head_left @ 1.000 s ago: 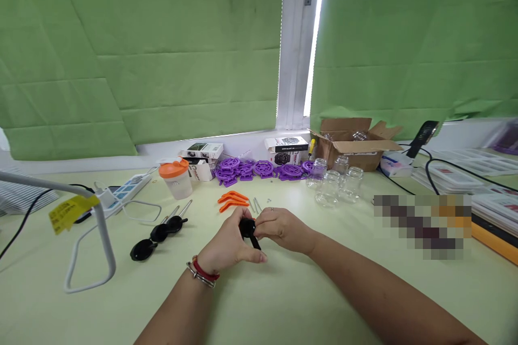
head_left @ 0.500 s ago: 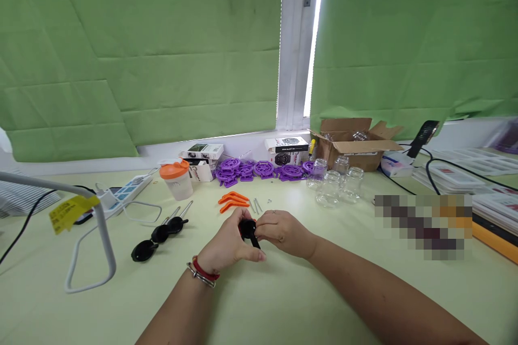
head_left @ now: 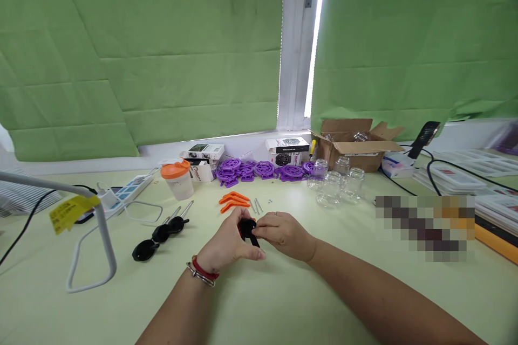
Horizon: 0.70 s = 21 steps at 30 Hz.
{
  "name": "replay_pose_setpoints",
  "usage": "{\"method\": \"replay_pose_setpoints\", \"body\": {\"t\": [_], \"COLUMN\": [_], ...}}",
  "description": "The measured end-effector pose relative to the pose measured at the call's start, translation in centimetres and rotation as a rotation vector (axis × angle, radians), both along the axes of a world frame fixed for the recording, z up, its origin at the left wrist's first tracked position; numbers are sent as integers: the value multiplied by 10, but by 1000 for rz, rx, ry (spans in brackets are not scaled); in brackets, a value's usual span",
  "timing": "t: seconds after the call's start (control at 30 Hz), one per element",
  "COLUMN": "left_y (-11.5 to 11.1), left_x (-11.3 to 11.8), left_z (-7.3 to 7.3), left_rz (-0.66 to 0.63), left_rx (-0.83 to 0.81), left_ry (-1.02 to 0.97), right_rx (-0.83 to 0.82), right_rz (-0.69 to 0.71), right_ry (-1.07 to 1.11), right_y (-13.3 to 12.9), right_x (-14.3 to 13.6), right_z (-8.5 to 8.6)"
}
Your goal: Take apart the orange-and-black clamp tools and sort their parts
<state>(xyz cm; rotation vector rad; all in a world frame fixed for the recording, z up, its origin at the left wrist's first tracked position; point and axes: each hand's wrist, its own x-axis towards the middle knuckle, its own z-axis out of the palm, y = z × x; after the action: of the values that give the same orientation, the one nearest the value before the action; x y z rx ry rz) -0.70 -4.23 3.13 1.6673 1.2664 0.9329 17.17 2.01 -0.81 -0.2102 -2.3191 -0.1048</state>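
A small black part (head_left: 247,228) is held between my hands above the light green table. My left hand (head_left: 230,241) wraps round it from the left, thumb along its near side. From the right, the bent fingers of my right hand (head_left: 283,233) press on its edge; anything tiny between those fingertips is hidden. Just beyond my hands lie orange handle-like pieces (head_left: 234,201) and thin metal pins (head_left: 256,206). Several black round parts with metal rods (head_left: 162,233) rest to the left.
Purple plastic wheels (head_left: 264,170) line the back, beside small boxes (head_left: 287,151). Glass jars (head_left: 332,188) and an open cardboard box (head_left: 354,153) stand right of them. An orange-lidded cup (head_left: 178,180), power strip (head_left: 131,191) and grey metal frame (head_left: 106,237) are at left.
The fingers of my right hand have shifted slightly on the black part. My left hand keeps its hold, nearly unmoved.
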Motion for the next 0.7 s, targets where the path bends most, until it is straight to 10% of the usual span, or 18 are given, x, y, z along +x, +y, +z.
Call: {"method": "replay_pose_setpoints", "body": {"t": [0.7], "left_y": [1], "left_x": [-7], "left_z": [-1], "left_rz": [22], "left_rx": [9], "left_ry": [6], "right_rx": [-119], "right_rz": [15], "right_ry": [69], "right_y": [-2], "right_x": [2], "right_z": [-3]}}
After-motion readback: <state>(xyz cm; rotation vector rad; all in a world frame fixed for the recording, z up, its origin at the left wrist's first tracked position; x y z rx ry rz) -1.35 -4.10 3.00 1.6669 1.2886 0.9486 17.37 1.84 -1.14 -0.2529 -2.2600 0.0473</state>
